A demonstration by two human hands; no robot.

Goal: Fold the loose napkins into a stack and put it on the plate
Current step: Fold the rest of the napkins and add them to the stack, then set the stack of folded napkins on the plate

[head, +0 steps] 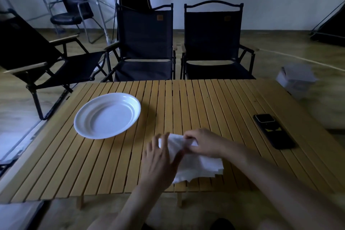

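Right hand pinches the napkins, fingers curled; left hand rests flat on them, fingers straight.

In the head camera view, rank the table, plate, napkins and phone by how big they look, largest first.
Largest: table
Next: plate and napkins, about alike; napkins nearer, partly hidden
Smallest: phone

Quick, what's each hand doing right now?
Left hand: open, straight fingers resting on the napkins.
Right hand: closed, pinching the napkins at their far edge.
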